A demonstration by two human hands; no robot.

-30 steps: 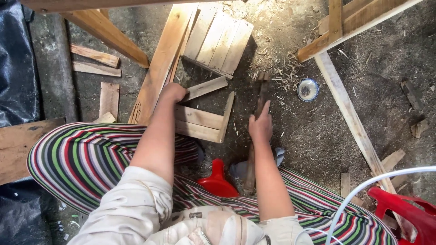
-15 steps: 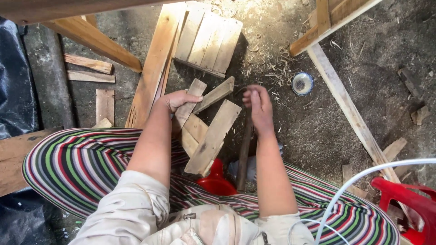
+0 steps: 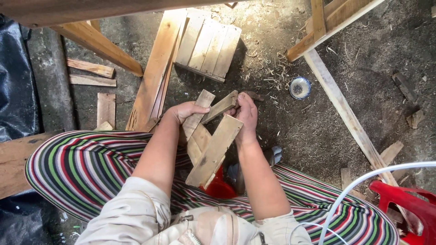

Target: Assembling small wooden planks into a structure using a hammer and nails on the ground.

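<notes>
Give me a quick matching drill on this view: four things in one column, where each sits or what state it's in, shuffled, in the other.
Things:
1. nailed assembly of pale wooden slats
2. small round blue-rimmed bowl
3. red plastic chair
4. slatted wooden panel

Places or states:
A. flat on the dirt floor, top centre
B. bottom right corner
C. held up in the grip of both hands
D. on the ground, right of the hands

Pairs: 1-C, 2-D, 3-B, 4-A
</notes>
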